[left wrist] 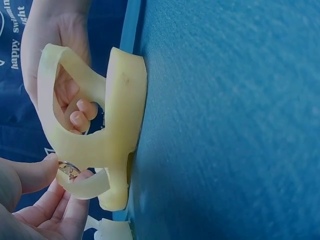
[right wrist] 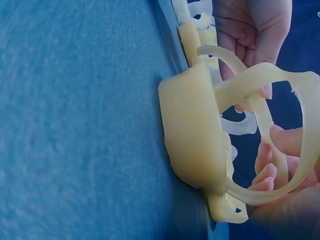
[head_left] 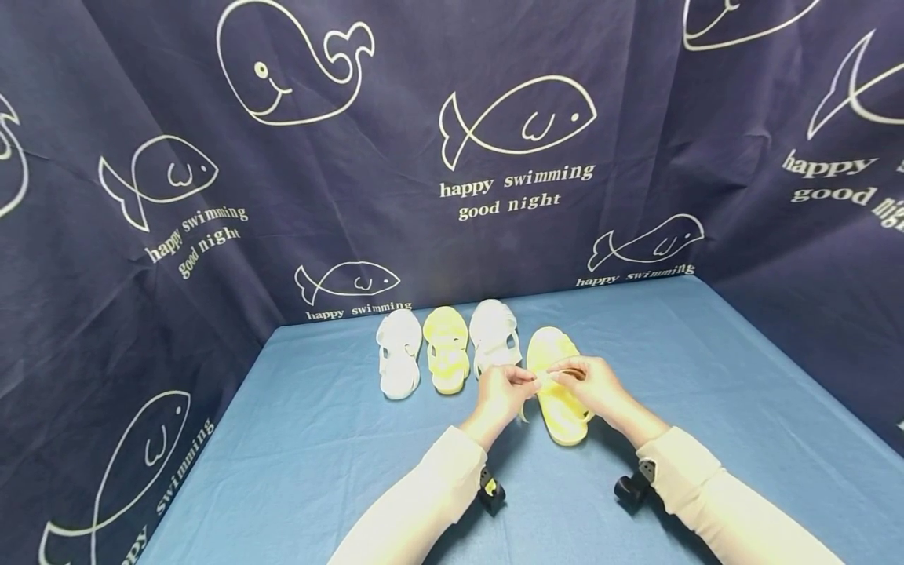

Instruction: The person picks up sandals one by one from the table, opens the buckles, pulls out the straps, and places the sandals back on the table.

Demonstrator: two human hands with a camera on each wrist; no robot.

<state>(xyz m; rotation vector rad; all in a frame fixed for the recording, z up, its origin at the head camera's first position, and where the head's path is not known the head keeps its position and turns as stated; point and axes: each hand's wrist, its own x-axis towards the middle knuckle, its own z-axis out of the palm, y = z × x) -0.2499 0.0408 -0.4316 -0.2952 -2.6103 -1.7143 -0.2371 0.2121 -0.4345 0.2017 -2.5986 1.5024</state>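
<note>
Yellow jelly sandal (head_left: 558, 388) lies sole-down on the blue cloth table (head_left: 706, 377), directly under both hands, its long axis running away from the person; the left hand (head_left: 503, 392) pinches the soft, translucent strap (left wrist: 85, 182) by its small metal buckle (left wrist: 67, 170); the right hand (head_left: 589, 384) pinches the strap's other side; both are equally near; three more sandals (head_left: 445, 349) sit just beyond the left hand.

Two forearms in long cream sleeves, cuffs ending at the wrists. A small black camera mount is strapped under each wrist; both hands are bare.
</note>
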